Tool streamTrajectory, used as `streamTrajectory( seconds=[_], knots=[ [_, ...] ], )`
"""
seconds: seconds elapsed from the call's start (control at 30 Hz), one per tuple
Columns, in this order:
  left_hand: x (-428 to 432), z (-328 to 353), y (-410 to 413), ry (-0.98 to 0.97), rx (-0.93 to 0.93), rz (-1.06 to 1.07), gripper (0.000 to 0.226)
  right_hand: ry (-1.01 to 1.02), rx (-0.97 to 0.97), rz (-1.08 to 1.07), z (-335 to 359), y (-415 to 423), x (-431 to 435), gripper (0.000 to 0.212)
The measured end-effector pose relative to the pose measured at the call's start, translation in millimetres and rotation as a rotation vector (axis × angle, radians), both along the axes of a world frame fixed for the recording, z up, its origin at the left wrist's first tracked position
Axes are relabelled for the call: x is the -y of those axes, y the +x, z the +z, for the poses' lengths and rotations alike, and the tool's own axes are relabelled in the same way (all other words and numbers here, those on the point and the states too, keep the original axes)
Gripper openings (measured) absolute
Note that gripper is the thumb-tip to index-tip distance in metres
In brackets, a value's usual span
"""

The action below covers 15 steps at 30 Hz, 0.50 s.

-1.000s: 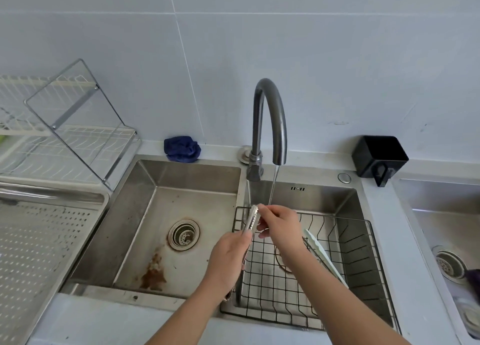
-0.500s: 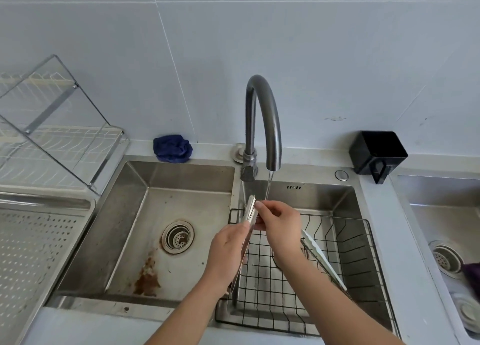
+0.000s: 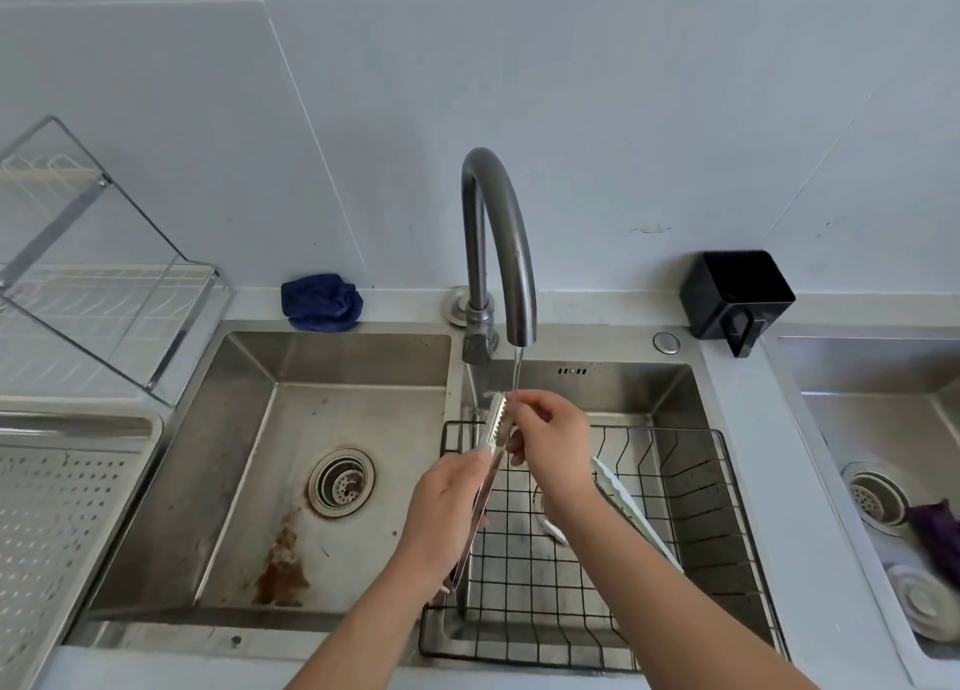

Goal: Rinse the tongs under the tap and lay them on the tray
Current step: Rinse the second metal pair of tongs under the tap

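My left hand point(image 3: 447, 502) grips the metal tongs point(image 3: 493, 429) by their middle, tip pointing up toward the tap point(image 3: 498, 242). A thin stream of water runs from the spout onto the scalloped tip. My right hand point(image 3: 550, 440) pinches that tip with its fingers, right under the stream. The perforated metal tray point(image 3: 57, 512) lies at the far left on the counter, well apart from both hands.
A black wire basket point(image 3: 691, 533) sits in the right basin and holds another white-tipped utensil point(image 3: 634, 518). The left basin point(image 3: 291, 460) has a drain and rust stain. A dish rack point(image 3: 104, 294), blue cloth point(image 3: 322, 302) and black holder point(image 3: 735, 294) line the back.
The hands and tongs hold nearly the same pose under the stream; my view has shifted slightly, with the fingers rubbing at the tip.
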State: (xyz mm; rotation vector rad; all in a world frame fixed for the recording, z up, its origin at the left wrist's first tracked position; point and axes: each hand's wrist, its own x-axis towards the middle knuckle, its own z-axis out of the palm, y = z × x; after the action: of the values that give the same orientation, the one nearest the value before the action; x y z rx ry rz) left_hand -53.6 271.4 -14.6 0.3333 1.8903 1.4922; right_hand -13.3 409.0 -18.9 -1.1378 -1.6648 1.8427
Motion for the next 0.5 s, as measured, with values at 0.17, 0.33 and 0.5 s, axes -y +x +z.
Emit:
streamTrajectory(
  seconds=[0.17,0.33,0.5],
  knots=[
    [0.7,-2.9,2.5,-0.039,-0.195,-0.113,0.01,0.128,0.067,-0.038,-5.7,0.5,2.1,0.018],
    [7.2,-9.6,0.0,-0.055,-0.114,0.022,0.019,-0.022,0.04,0.156,-7.4,4.4,12.0,0.013],
    [0.6,-8.3,4.7,-0.023,-0.133,0.005,0.011,0.058,0.081,0.065,-1.4,-4.5,0.6,0.03]
  ],
)
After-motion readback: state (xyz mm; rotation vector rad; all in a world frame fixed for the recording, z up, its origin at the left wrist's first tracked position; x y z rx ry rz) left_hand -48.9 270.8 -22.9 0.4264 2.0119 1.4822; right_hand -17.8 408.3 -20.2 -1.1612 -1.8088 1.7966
